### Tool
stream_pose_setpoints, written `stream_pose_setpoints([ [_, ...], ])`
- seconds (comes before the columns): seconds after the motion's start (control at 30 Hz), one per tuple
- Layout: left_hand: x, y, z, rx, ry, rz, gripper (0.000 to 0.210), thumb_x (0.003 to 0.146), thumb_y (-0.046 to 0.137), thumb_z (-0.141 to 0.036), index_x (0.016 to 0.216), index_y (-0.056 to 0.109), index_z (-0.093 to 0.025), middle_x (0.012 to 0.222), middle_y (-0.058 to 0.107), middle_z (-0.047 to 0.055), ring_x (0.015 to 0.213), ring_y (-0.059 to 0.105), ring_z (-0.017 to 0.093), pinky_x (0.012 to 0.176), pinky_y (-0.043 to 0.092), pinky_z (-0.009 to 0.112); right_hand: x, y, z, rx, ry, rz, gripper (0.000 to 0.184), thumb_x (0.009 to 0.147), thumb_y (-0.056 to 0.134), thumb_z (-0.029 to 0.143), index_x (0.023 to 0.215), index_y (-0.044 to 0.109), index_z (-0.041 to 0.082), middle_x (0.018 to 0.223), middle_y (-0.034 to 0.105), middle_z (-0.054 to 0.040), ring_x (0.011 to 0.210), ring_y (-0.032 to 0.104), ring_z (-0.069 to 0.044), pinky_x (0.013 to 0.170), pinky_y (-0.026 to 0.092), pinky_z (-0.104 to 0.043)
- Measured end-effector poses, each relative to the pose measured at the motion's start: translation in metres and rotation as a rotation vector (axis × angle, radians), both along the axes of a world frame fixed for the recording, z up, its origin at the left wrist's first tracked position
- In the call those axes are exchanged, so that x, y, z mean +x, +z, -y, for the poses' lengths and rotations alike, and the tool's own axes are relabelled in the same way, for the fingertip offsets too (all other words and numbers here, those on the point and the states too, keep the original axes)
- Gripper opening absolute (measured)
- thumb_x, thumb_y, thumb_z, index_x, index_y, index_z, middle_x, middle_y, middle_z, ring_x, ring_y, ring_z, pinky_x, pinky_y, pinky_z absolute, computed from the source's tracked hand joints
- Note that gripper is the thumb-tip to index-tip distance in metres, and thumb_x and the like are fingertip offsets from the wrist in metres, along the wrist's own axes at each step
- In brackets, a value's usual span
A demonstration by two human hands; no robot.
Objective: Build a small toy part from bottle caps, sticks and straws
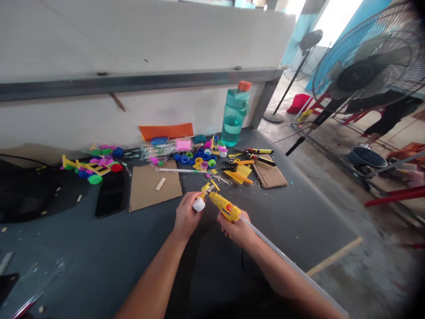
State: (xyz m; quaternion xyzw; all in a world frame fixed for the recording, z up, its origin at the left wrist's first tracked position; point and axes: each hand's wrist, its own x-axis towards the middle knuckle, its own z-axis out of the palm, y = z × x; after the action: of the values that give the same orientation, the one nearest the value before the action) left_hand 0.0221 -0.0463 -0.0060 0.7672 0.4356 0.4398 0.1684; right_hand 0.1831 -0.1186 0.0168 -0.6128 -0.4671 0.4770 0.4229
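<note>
My right hand [237,229] is wrapped round a yellow hot glue gun [226,207], whose nozzle points up and left. From its rear a long clear glue stick [282,257] runs back along my forearm. In my left hand [186,217] is a small craft piece with yellow parts [205,189] and a white bottle cap [198,204]. The nozzle is close to the piece; whether they touch I cannot tell. Just beyond lie scattered coloured bottle caps [199,159] and yellow scraps [244,170].
A cardboard sheet [154,195] and black phone [111,195] lie left, near assembled cap-wheeled models [89,166]. Pliers [262,158], an orange-handled cutter [244,178] and another cardboard piece [270,175] are right. A teal bottle [233,117] stands behind. A fan [358,75] stands beyond the table.
</note>
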Motion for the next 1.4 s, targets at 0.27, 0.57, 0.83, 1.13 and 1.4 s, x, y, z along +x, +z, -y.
stream_pose_setpoints([
  [0.27,-0.001,-0.001,0.000,0.002,-0.011,0.006,0.019,0.083,0.058,-0.018,0.101,0.060,-0.019,0.095,0.065,0.005,0.089,0.061,0.016,0.081,0.048,0.026,0.002,-0.016,-0.001,0.037,-0.019,0.149,0.016,0.078,0.056,0.036,0.078,0.054,0.020,0.049,0.053,0.0052,0.040,0.051,-0.010,0.042,0.041,-0.020],
  [0.57,-0.001,-0.001,0.001,-0.024,-0.011,-0.002,0.018,0.084,0.056,-0.020,0.102,0.061,-0.019,0.096,0.065,0.006,0.091,0.061,0.017,0.081,0.048,0.027,0.000,-0.013,-0.002,0.032,-0.019,0.186,0.016,0.076,0.056,0.036,0.074,0.052,0.021,0.047,0.051,0.0052,0.040,0.049,-0.011,0.042,0.040,-0.021],
  [0.83,-0.001,0.000,0.000,-0.038,-0.020,-0.001,0.018,0.084,0.055,-0.020,0.102,0.061,-0.019,0.097,0.065,0.006,0.092,0.061,0.017,0.082,0.049,0.028,0.000,-0.014,-0.003,0.031,-0.013,0.206,0.015,0.077,0.055,0.035,0.072,0.051,0.022,0.044,0.049,0.0058,0.039,0.049,-0.011,0.041,0.038,-0.022],
  [1.13,-0.001,-0.002,0.000,-0.038,-0.022,-0.001,0.020,0.083,0.056,-0.017,0.102,0.061,-0.019,0.098,0.065,0.006,0.092,0.061,0.017,0.082,0.048,0.027,0.000,-0.015,-0.003,0.021,-0.019,0.206,0.016,0.076,0.056,0.037,0.072,0.051,0.022,0.042,0.048,0.0058,0.039,0.049,-0.012,0.041,0.038,-0.022],
  [1.4,-0.001,-0.001,0.000,-0.031,-0.024,-0.006,0.019,0.083,0.055,-0.018,0.102,0.060,-0.020,0.096,0.065,0.006,0.091,0.062,0.017,0.082,0.049,0.028,0.001,-0.016,-0.003,-0.003,-0.038,0.217,0.018,0.075,0.057,0.039,0.070,0.053,0.022,0.040,0.048,0.0058,0.037,0.048,-0.012,0.040,0.037,-0.022],
])
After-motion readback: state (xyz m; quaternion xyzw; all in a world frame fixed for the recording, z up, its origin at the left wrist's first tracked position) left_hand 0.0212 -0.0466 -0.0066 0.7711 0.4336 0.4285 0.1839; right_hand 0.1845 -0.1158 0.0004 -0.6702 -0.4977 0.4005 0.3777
